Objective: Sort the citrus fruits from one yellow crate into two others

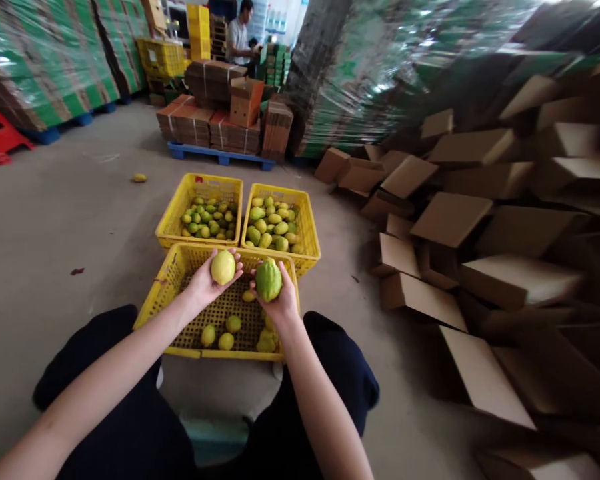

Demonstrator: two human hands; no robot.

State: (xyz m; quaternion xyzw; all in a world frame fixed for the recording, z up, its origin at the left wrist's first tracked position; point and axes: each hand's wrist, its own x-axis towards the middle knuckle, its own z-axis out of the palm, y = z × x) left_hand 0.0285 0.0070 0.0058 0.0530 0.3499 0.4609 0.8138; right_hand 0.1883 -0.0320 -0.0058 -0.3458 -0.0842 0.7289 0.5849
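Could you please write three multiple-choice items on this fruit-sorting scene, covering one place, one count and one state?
1. Where does the stray fruit lie?
A. on the floor left of the crates
B. in a cardboard box
C. on the blue pallet

2. How many yellow crates stand before the person?
A. two
B. three
C. five

3. What does the right hand hold?
A. nothing
B. a box flap
C. a green fruit

Answers:
1 A, it sits alone on bare concrete.
2 B, the near crate, the far left crate and the far right crate.
3 C, fingers wrap the green fruit, while the left hand holds a yellow fruit.
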